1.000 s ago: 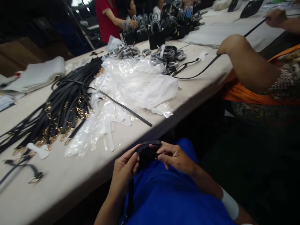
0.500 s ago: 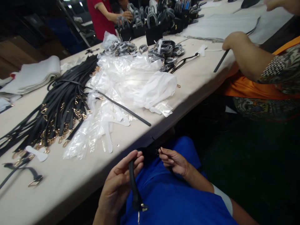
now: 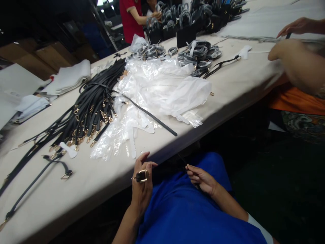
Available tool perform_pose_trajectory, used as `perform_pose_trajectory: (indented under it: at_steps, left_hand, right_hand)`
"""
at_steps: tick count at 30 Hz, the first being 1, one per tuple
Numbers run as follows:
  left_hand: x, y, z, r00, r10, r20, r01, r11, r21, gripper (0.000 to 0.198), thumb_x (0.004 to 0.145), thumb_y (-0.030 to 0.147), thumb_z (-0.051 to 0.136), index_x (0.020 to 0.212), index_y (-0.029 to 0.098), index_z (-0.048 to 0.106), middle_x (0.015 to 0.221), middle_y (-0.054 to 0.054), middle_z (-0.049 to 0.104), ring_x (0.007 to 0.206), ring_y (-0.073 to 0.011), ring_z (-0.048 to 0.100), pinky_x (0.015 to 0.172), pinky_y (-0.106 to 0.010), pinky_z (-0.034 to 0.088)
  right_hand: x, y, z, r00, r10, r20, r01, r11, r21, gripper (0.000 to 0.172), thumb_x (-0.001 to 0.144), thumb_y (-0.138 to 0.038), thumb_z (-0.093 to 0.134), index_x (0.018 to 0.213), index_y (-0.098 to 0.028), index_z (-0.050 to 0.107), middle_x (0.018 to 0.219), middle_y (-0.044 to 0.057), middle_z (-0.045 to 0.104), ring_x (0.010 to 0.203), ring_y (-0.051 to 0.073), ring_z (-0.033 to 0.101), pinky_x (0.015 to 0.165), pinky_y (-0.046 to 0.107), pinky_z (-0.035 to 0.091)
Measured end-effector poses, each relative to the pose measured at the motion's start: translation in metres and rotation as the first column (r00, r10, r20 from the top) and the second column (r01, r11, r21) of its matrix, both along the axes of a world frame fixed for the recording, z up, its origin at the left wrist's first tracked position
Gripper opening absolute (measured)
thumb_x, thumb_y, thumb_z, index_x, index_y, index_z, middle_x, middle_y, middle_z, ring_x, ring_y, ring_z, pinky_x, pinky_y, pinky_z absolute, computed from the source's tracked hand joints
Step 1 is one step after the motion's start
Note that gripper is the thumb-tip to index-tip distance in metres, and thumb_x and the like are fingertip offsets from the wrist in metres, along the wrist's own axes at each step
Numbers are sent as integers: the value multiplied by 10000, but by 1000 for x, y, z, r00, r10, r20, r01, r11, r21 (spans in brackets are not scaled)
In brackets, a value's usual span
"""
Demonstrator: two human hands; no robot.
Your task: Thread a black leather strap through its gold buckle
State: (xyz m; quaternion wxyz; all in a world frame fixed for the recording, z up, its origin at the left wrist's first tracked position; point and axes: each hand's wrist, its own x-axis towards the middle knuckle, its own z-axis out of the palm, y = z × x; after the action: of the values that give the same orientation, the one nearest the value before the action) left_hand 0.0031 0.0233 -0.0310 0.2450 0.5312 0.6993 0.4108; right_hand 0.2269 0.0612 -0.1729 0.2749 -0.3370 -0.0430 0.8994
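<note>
Nearest, the left hand [image 3: 143,193] grasps a short black strap with a gold buckle [image 3: 142,176], held up just before the table edge. The right hand [image 3: 201,179] is above the blue cloth [image 3: 193,217] on the person's lap; its fingertips come together by a thin dark strip [image 3: 183,162], but I cannot tell if they grip it. Farther on the white table [image 3: 76,176] lie black straps with gold clasps [image 3: 88,115] and clear plastic bags [image 3: 162,88]. At far right, a co-worker's hand [image 3: 297,27] reaches over the table.
</note>
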Motion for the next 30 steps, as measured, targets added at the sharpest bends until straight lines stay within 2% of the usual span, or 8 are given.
perform_pose_trajectory:
  at_steps: [3, 6, 11, 14, 19, 21, 27, 30]
  left_hand:
    - [6, -2, -7, 943, -35, 331, 82, 988, -129, 352, 963, 468, 387, 1044, 207, 609, 912, -71, 651, 742, -177, 622, 694, -310, 506]
    - [14, -3, -18, 887, -4, 461, 108, 974, -200, 368, 941, 489, 454, 1184, 215, 482, 705, 16, 579, 453, -90, 471, 445, -212, 368]
    - [27, 2, -22, 837, -8, 547, 152, 964, -218, 501, 854, 483, 614, 1240, 226, 425, 683, 53, 497, 453, -72, 413, 433, -193, 343]
    - [30, 4, -18, 824, -30, 565, 167, 967, -191, 479, 885, 472, 570, 1272, 234, 418, 711, 41, 489, 507, -83, 429, 490, -204, 371]
    - [24, 2, -14, 935, -99, 341, 199, 941, -272, 584, 929, 491, 475, 1445, 266, 320, 682, 33, 474, 548, -114, 425, 525, -228, 368]
    - [21, -1, -16, 939, -117, 323, 214, 935, -283, 577, 928, 518, 452, 1435, 253, 376, 638, 34, 449, 535, -122, 409, 504, -234, 340]
    - [22, -3, -23, 876, -100, 471, 258, 923, -285, 528, 880, 567, 516, 1222, 179, 619, 616, 20, 423, 544, -114, 379, 502, -234, 303]
    - [26, 1, -23, 761, 12, 648, 244, 921, -303, 552, 834, 560, 596, 1201, 149, 632, 571, 52, 335, 499, -76, 284, 464, -200, 232]
  right_hand:
    - [7, -4, 7, 989, 3, 149, -21, 993, 113, 371, 706, -355, 828, 861, -99, 609, 610, -33, 548, 396, -23, 276, 393, 126, 112]
    - [12, -10, 25, 939, -30, 343, -86, 944, 319, 390, 776, -460, 746, 875, -100, 636, 626, -10, 572, 403, -3, 326, 404, 149, 152]
    - [7, -14, 60, 921, -18, 390, -200, 837, 510, 393, 812, -498, 688, 851, -109, 646, 580, -10, 584, 374, 18, 340, 389, 179, 180]
    - [-3, -13, 67, 926, 56, 373, -269, 791, 550, 396, 802, -503, 690, 838, -113, 638, 544, -18, 583, 350, 23, 338, 372, 181, 173]
    - [-14, -10, 60, 948, 146, 282, -271, 835, 478, 405, 788, -503, 696, 831, -105, 634, 506, -40, 555, 327, 10, 280, 352, 172, 125]
    - [-14, -10, 55, 952, 204, 228, -288, 849, 442, 379, 797, -471, 699, 833, -98, 640, 507, -39, 551, 328, 4, 265, 351, 172, 104]
    - [-12, -9, 48, 973, 223, 56, -227, 895, 384, 310, 824, -395, 705, 841, -91, 642, 524, -40, 538, 338, -5, 259, 362, 160, 115]
    - [-10, -8, 47, 981, 192, -10, -174, 907, 385, 338, 815, -420, 714, 845, -91, 640, 508, -43, 538, 321, -6, 249, 356, 157, 123]
